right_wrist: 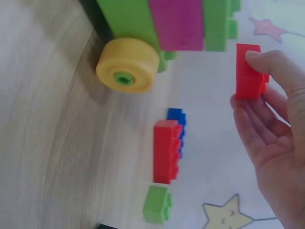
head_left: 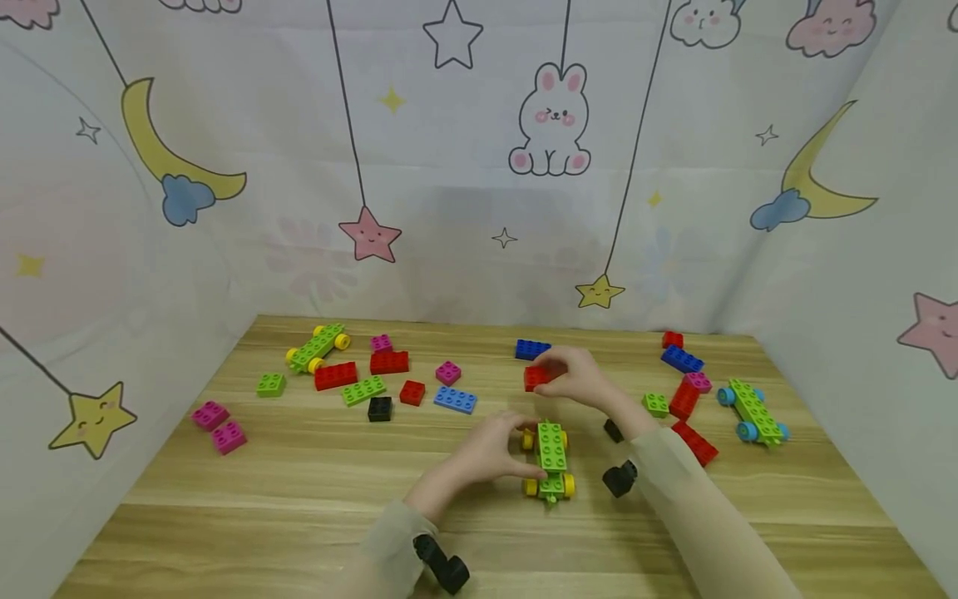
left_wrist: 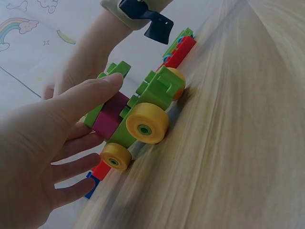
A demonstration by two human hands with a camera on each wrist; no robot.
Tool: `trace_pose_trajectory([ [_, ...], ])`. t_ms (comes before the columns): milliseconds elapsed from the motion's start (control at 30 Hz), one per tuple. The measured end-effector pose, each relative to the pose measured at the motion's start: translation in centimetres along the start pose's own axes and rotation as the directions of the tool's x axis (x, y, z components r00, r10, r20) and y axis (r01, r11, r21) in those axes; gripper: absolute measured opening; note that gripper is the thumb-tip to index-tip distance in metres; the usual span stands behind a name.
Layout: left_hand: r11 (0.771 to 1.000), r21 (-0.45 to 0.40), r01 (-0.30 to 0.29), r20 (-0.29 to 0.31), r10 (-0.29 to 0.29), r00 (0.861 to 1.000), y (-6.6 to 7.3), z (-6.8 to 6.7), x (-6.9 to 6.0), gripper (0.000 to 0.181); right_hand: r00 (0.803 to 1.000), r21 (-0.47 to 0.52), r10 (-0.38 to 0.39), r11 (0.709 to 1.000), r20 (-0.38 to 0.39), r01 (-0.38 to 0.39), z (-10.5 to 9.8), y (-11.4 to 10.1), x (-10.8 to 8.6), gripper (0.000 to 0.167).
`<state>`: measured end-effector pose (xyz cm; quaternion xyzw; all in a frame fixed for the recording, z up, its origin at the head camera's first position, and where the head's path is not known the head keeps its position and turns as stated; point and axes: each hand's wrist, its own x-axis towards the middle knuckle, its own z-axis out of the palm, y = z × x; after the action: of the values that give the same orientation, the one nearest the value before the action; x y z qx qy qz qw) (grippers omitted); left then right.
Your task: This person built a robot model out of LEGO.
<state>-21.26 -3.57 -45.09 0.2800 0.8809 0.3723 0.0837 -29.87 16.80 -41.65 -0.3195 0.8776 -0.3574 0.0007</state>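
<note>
While the left hand (head_left: pixel 482 453) grips the green car (head_left: pixel 552 449) under its thumb, the right hand (head_left: pixel 582 381), just beyond, pinches a red brick (head_left: pixel 535 378), I'd guess light, stiff, best held by its sides.

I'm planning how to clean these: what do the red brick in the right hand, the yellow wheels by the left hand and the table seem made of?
Red brick: probably hard plastic, smooth, with moulded studs.
Yellow wheels: likely plastic, satin, with evenly coloured sides, though possibly rubber.
Table: wood or wood-look laminate with a soft sheen; streaky grain shows, but real or printed is unclear.
</note>
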Motion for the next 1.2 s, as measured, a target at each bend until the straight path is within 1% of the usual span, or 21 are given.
trace_pose_trajectory([
  [100,1.0,0.004,-0.009,-0.005,0.009,1.0,0.0,0.0,0.0,0.071,1.0,0.026,0.002,1.0,-0.024,-0.002,-0.3,-0.7,-0.7,0.034],
  [367,1.0,0.005,-0.006,-0.005,0.006,1.0,0.0,0.0,0.1,0.071,0.996,0.04,0.013,0.999,-0.085,-0.01,-0.6,-1.9,-2.5,0.034],
  [467,1.0,0.016,-0.01,-0.004,0.01,1.0,-0.1,0.1,0.1,0.071,0.995,0.049,0.02,0.999,-0.095,-0.015,-0.6,-2.2,-3.3,0.034],
  [633,1.0,0.025,-0.012,-0.003,0.012,1.0,-0.1,0.1,0.0,0.072,0.996,0.059,0.033,0.998,-0.082,-0.029,-0.4,-2.1,-4.4,0.033],
  [867,0.999,0.032,-0.015,-0.013,0.016,1.0,0.0,0.2,0.0,0.072,0.997,0.075,0.001,0.997,-0.078,0.005,0.1,-1.7,-5.5,0.033],
  [1133,1.0,0.023,-0.003,-0.013,0.004,1.0,0.1,0.2,0.0,0.073,0.999,0.1,0.035,0.994,-0.039,-0.031,0.4,-1.6,-6.4,0.033],
  [1200,1.0,0.022,-0.001,-0.016,0.001,1.0,0.1,0.2,0.0,0.073,0.999,0.105,0.034,0.994,-0.034,-0.031,0.4,-1.6,-6.6,0.032],
])
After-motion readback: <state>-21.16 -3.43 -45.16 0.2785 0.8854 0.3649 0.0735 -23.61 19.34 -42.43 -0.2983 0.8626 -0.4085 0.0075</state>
